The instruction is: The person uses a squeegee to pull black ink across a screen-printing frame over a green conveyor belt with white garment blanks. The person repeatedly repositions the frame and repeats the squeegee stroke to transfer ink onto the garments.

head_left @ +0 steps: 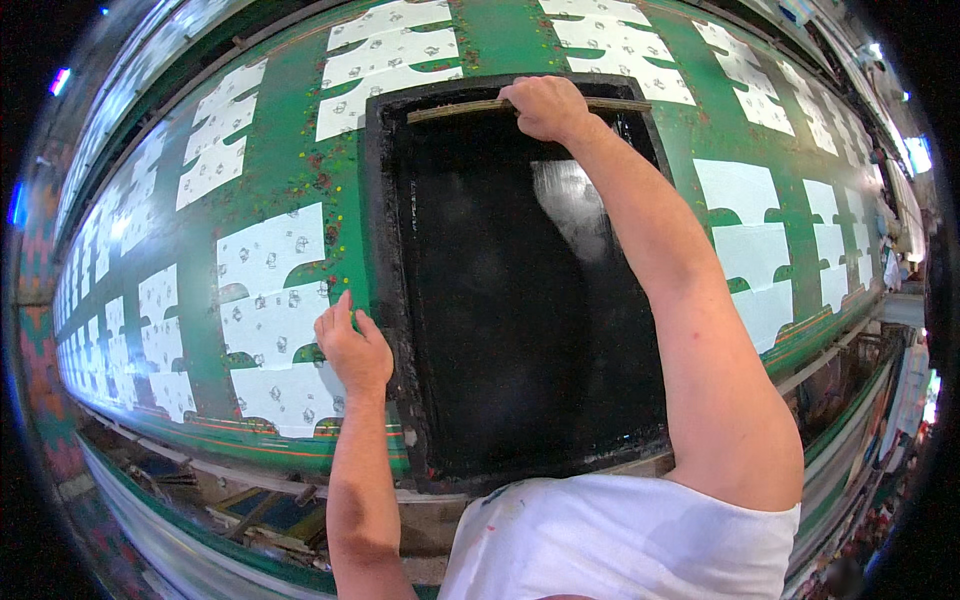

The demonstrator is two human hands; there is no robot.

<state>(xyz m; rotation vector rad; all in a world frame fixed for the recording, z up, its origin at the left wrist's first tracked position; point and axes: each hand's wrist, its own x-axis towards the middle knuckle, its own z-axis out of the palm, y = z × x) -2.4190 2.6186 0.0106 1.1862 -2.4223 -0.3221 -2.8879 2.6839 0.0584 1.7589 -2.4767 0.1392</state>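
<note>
A black screen-printing frame lies on the long green table, its mesh dark and glossy with a pale shine near my right arm. My right hand is closed over a long wooden-edged squeegee, which lies crosswise along the far end of the screen. Just left of the frame, my left hand holds nothing, its fingers partly bent and apart. It hovers by white cut fabric pieces with small dark printed figures. What lies under the screen is hidden.
More printed white pieces run in rows along the green table. Plain white pieces lie right of the screen. Red and yellow specks dot the table. A rail runs along the near edge, with clutter below it.
</note>
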